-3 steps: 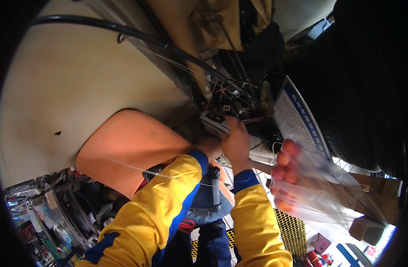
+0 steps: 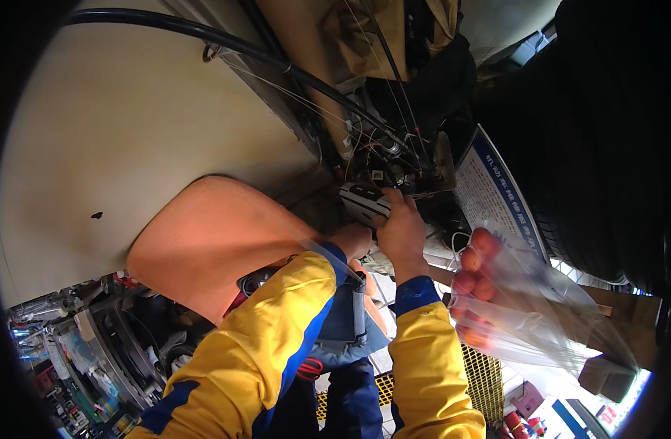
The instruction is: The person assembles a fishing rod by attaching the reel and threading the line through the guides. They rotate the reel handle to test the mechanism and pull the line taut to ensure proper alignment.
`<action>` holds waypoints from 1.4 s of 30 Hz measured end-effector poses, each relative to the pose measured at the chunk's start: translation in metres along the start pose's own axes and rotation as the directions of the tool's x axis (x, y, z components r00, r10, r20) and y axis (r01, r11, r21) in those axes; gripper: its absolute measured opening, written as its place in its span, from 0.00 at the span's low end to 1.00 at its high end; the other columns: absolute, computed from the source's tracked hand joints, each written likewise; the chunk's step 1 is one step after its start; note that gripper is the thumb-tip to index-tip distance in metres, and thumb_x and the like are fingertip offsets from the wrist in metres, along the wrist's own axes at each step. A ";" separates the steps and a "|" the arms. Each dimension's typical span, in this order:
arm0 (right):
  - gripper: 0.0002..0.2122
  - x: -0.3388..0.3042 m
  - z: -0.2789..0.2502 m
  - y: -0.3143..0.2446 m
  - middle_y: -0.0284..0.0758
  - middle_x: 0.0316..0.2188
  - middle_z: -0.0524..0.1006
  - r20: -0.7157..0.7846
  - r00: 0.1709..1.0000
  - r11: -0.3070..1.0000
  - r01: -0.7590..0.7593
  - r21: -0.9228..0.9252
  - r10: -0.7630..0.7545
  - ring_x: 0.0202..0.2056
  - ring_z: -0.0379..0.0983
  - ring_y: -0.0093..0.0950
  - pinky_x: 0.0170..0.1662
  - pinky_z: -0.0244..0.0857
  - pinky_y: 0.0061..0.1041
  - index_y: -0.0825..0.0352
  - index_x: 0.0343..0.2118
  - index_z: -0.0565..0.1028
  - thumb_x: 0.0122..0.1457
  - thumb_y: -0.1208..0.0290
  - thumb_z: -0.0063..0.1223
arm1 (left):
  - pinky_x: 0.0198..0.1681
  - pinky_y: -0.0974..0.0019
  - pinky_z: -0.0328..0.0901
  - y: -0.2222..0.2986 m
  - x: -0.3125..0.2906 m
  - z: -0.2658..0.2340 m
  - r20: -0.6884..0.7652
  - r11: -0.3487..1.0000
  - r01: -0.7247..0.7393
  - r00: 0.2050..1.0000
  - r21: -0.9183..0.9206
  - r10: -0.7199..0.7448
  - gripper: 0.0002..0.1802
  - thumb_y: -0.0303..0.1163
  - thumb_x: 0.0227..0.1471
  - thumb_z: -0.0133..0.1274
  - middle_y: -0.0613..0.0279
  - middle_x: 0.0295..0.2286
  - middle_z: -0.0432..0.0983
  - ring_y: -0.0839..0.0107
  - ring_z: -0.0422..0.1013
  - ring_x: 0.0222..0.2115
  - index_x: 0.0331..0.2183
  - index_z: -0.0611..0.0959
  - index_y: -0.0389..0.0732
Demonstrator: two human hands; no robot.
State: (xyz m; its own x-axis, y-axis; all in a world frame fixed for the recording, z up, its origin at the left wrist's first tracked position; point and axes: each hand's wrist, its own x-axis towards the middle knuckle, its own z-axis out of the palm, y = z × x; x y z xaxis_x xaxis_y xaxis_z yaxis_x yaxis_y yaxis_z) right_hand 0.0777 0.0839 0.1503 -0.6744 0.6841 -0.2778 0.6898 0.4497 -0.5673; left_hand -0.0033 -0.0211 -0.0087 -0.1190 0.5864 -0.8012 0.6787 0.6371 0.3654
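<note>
A small grey-and-black boxy device [image 2: 364,201] is tilted in front of me, in the middle of the view. My right hand [image 2: 402,230] is closed around its right end, with the fingers wrapped over the edge. Just below the device is my left hand [image 2: 352,239], close beside the right one. Its fingers are hidden, so whether it touches the device does not show. Beyond the device lies a cluster of thin wires and small parts [image 2: 390,150]. An orange curved panel [image 2: 218,238], perhaps a seat back, stands left of my hands.
A clear plastic bag of red round fruit [image 2: 481,282] hangs at the right, by a printed board [image 2: 500,190] and dark tyres [image 2: 591,146]. A black hose [image 2: 174,25] crosses the upper left. Cluttered tools and parts [image 2: 94,358] fill the lower left. A grey-blue bag [image 2: 342,314] sits below my hands.
The whole scene has shifted slightly to the right in the view. My hands and the device stay together, with the right hand's hold unchanged.
</note>
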 end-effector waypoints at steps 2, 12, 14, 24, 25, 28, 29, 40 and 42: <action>0.28 -0.004 -0.009 0.002 0.46 0.50 0.78 -0.022 0.999 0.998 -0.033 -0.053 0.032 0.49 0.79 0.49 0.51 0.76 0.45 0.57 0.58 0.73 0.52 0.73 0.69 | 0.50 0.48 0.74 0.007 0.003 0.006 -0.047 0.993 -0.047 0.998 0.108 0.052 0.16 0.34 0.57 0.59 0.45 0.46 0.84 0.48 0.81 0.46 0.46 0.89 0.41; 0.26 -0.016 -0.016 0.019 0.45 0.47 0.78 -0.002 0.999 0.988 -0.053 -0.143 0.053 0.47 0.80 0.49 0.47 0.76 0.46 0.56 0.57 0.75 0.53 0.73 0.66 | 0.46 0.47 0.76 0.008 -0.019 -0.016 -0.267 0.981 0.061 0.964 0.184 -0.010 0.13 0.32 0.59 0.54 0.46 0.42 0.85 0.50 0.83 0.43 0.41 0.89 0.40; 0.26 -0.022 -0.018 0.025 0.45 0.47 0.78 0.000 0.997 0.989 -0.071 -0.127 0.072 0.46 0.80 0.49 0.46 0.76 0.46 0.56 0.56 0.75 0.53 0.74 0.66 | 0.45 0.46 0.76 0.011 -0.030 -0.021 -0.373 0.981 0.070 0.928 0.180 0.003 0.13 0.33 0.59 0.53 0.46 0.40 0.86 0.50 0.83 0.42 0.39 0.89 0.41; 0.15 0.000 0.003 -0.036 0.39 0.45 0.85 0.202 0.961 0.847 0.265 -0.461 -0.190 0.49 0.81 0.41 0.56 0.68 0.44 0.57 0.50 0.82 0.60 0.70 0.56 | 0.49 0.50 0.73 0.049 -0.103 0.018 -0.531 0.957 -0.272 0.799 0.096 0.281 0.14 0.36 0.61 0.51 0.55 0.44 0.85 0.54 0.80 0.47 0.44 0.87 0.47; 0.12 0.006 0.004 -0.040 0.36 0.45 0.86 0.329 0.943 0.860 0.201 -0.469 -0.041 0.51 0.81 0.40 0.56 0.67 0.42 0.55 0.47 0.84 0.63 0.67 0.54 | 0.51 0.53 0.72 0.045 -0.104 0.017 -0.440 0.974 -0.227 0.874 0.009 0.207 0.15 0.37 0.60 0.53 0.57 0.48 0.84 0.55 0.78 0.52 0.46 0.87 0.48; 0.11 0.000 0.004 -0.041 0.35 0.45 0.86 0.306 0.952 0.830 0.150 -0.537 0.027 0.51 0.81 0.39 0.55 0.66 0.42 0.54 0.46 0.84 0.64 0.67 0.54 | 0.50 0.53 0.72 0.036 -0.101 0.015 -0.392 0.960 -0.281 0.885 -0.019 0.251 0.17 0.35 0.60 0.53 0.58 0.47 0.84 0.53 0.78 0.50 0.50 0.85 0.49; 0.11 -0.001 0.008 -0.043 0.34 0.45 0.87 0.278 0.961 0.818 0.171 -0.549 -0.015 0.49 0.83 0.37 0.52 0.66 0.47 0.54 0.45 0.86 0.64 0.67 0.55 | 0.56 0.54 0.70 0.037 -0.098 0.014 -0.375 0.954 -0.290 0.894 -0.072 0.244 0.20 0.39 0.62 0.54 0.58 0.51 0.82 0.55 0.75 0.55 0.54 0.82 0.48; 0.11 0.026 0.018 -0.071 0.35 0.43 0.87 0.358 0.933 0.681 0.273 -0.680 -0.017 0.46 0.84 0.39 0.41 0.71 0.55 0.58 0.45 0.88 0.64 0.70 0.56 | 0.47 0.51 0.73 0.035 -0.109 -0.007 -0.471 0.969 -0.238 0.849 0.062 0.239 0.17 0.42 0.59 0.55 0.57 0.45 0.85 0.55 0.80 0.48 0.48 0.86 0.51; 0.12 0.026 0.013 -0.066 0.36 0.44 0.87 0.381 0.924 0.640 0.313 -0.702 -0.034 0.47 0.83 0.41 0.40 0.72 0.56 0.57 0.45 0.88 0.64 0.70 0.56 | 0.46 0.50 0.73 0.035 -0.106 -0.025 -0.401 0.972 -0.231 0.887 0.049 0.231 0.15 0.42 0.59 0.55 0.55 0.46 0.84 0.51 0.79 0.46 0.45 0.86 0.47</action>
State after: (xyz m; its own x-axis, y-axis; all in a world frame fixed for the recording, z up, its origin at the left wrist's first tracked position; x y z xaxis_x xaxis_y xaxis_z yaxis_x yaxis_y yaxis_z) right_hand 0.0111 0.0639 0.1703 -0.7465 0.3982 -0.5330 0.4156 0.9047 0.0938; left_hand 0.0146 -0.0482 0.1010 -0.2387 0.8677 -0.4360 0.7226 0.4587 0.5171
